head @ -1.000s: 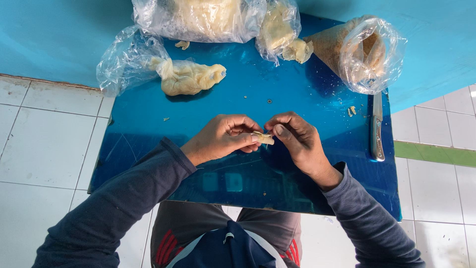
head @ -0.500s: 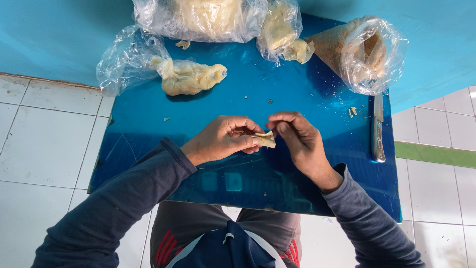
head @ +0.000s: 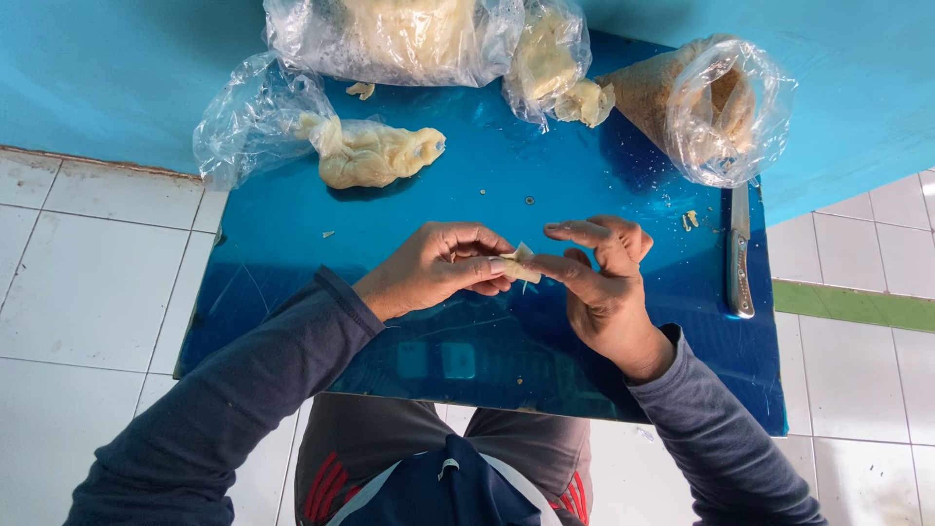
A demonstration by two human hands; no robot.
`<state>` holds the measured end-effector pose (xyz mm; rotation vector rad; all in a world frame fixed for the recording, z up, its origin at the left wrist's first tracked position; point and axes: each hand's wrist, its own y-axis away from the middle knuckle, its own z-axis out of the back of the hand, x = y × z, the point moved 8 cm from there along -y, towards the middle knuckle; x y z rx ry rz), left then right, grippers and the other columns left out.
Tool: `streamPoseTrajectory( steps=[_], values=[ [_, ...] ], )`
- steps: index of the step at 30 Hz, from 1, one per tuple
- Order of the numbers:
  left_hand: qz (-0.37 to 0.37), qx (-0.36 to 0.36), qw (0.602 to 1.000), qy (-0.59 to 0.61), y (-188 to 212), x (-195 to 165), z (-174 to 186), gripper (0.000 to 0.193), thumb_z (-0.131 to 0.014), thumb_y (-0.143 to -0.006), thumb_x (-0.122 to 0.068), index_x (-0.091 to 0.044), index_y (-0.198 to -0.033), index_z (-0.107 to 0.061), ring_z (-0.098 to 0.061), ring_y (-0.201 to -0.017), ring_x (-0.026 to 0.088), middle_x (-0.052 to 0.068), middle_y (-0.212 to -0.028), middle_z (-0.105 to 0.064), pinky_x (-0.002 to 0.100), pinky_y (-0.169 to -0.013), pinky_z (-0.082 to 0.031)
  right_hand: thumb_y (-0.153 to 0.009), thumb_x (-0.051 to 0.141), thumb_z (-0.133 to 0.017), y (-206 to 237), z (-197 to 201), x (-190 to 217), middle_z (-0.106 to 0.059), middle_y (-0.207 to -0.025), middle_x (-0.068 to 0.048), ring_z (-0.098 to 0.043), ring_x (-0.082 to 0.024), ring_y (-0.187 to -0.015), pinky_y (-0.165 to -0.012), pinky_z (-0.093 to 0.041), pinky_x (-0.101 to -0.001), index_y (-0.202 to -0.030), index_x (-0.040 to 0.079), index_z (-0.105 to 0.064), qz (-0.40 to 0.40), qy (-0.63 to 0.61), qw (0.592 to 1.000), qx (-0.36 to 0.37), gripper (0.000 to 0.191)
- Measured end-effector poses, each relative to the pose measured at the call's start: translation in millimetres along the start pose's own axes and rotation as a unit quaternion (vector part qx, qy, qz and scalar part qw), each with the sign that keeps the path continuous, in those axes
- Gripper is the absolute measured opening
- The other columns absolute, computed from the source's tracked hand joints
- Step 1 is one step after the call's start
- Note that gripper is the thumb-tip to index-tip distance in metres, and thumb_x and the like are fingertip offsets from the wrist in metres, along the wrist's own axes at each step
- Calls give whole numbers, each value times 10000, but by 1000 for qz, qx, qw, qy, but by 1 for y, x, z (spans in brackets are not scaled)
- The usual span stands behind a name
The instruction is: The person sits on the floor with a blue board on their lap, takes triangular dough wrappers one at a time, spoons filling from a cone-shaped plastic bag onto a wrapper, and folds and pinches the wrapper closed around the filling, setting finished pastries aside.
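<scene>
A small pale folded piece of dough (head: pixel 517 263) is pinched between both hands above the shiny blue board (head: pixel 292 253). My left hand (head: pixel 440 269) grips it from the left with thumb and fingertips. My right hand (head: pixel 604 282) holds its right edge with the thumb, index finger stretched out over it. Most of the dough piece is hidden by the fingers.
A heap of pale dough pieces (head: pixel 370 153) lies on an open plastic bag at the back left. More clear bags of dough (head: pixel 409 34) and a bag of brownish filling (head: pixel 716 102) stand at the back. A knife (head: pixel 740 258) lies at the board's right edge. White floor tiles surround.
The hands have stayed in the same spot. The right fingers have shifted on the dough piece, with the index finger now extended over it.
</scene>
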<state>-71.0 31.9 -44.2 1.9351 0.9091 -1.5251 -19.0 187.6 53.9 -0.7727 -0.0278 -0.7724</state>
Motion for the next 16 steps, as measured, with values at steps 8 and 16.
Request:
streamPoseTrajectory(
  steps=[8,16],
  values=[
    [-15,10,1000,-9,1,-3,-2,311,-632,-1012,-138,46,-1262,-626,-762,-1033,203,181,-1166,-737,333,-907,-664,-924,-116,-677,-2,4,-2,-636,-1309,9,-515,-182,-1172,-1028,-295,-367,-1114,218,-772,-18,-66,998,8,396],
    [-7,11,1000,-2,0,3,0,295,-627,-1026,-147,29,-1263,-628,-763,-1026,200,171,-1162,-747,323,-903,-661,-1012,-81,-608,4,5,-16,-648,-1349,13,-551,-149,-1200,-1031,-384,-365,-1265,251,-672,-73,-112,991,-5,422]
  ],
)
